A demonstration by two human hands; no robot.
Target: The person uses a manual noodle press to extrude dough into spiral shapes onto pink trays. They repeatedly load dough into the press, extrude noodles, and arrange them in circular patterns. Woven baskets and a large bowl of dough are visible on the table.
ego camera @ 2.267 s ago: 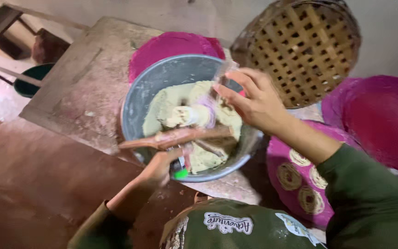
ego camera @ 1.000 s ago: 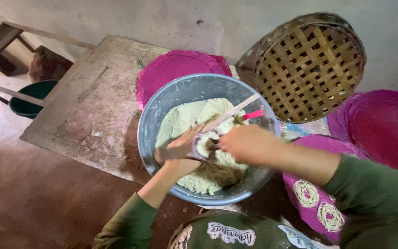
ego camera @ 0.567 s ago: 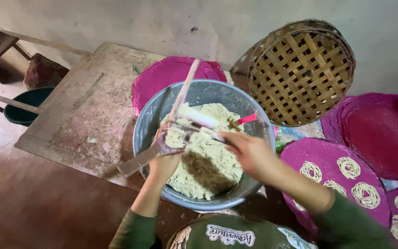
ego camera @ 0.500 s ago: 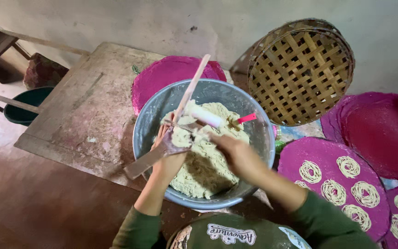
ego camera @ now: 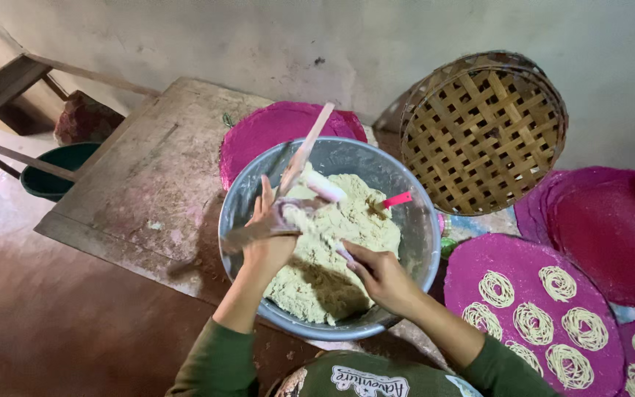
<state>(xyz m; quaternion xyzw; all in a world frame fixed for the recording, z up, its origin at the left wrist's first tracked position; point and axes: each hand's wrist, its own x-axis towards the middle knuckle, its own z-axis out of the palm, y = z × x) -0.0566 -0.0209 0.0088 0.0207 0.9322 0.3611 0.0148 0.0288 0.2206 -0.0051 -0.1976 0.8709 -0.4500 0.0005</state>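
Your left hand (ego camera: 267, 239) is raised over the near-left rim of the metal bowl (ego camera: 413, 254), its fingers closed round a dough-smeared press tool (ego camera: 316, 192) whose long wooden handle (ego camera: 304, 153) slants up and away toward the wall; held over the bowl like this, anything that drops off it lands back in the pale dough (ego camera: 332, 250) rather than on the table (ego camera: 148, 176). Your right hand (ego camera: 380, 273) sits low at the near side of the bowl, fingers curled narrow and pressing into the dough, though whether they pinch a lump of it you cannot tell from here. The dough fills most of the bowl, heaped in the middle, and a small pink scraper (ego camera: 395, 200) stands stuck in it on the far side, apart from both hands. The bowl rests at the table's right corner, partly over a magenta mat (ego camera: 273, 129) that lies behind it. To your right, another magenta mat (ego camera: 494, 265) carries neat coils of noodle (ego camera: 497, 288), close by your right elbow, so a wide swing of that arm would brush them. A woven basket (ego camera: 483, 132) leans against the wall just beyond the bowl, more magenta mats (ego camera: 611, 228) lie further right, and a green tub (ego camera: 56, 169) sits on the floor off the table's left end, well apart.
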